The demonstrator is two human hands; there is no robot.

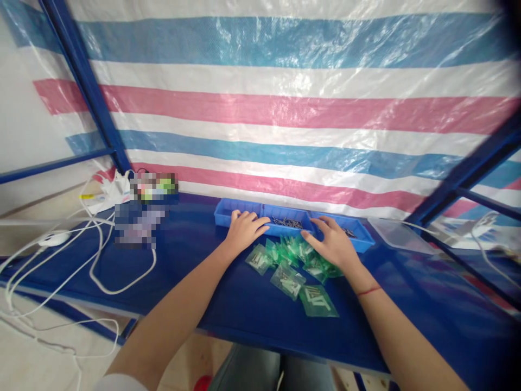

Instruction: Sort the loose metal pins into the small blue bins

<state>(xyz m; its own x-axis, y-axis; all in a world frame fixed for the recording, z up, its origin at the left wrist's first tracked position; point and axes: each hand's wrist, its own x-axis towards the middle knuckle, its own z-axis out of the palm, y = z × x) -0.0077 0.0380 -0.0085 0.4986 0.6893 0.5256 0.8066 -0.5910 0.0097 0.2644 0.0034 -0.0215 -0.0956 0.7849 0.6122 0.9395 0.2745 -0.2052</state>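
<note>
A row of blue plastic bins (224, 219) stands near the back of the blue table. The middle part holds small metal pieces that look like screws (288, 222), and a few more metal pieces (349, 233) show in the right part. My left hand (245, 231) rests at the front rim of the left part, fingers apart. Over the right part's front edge is my right hand (332, 243), thumb and fingers spread. In front of the bins lies a pile of green clear bags (301, 250) with small metal pieces inside. One flat bag (318, 301) lies nearest me.
To the right of the bins is a clear plastic tray or lid (401, 236). White cables (101, 271) and a power strip (57, 238) cover the left side. A striped plastic sheet (285, 114) hangs behind the table, between blue metal posts (87, 92).
</note>
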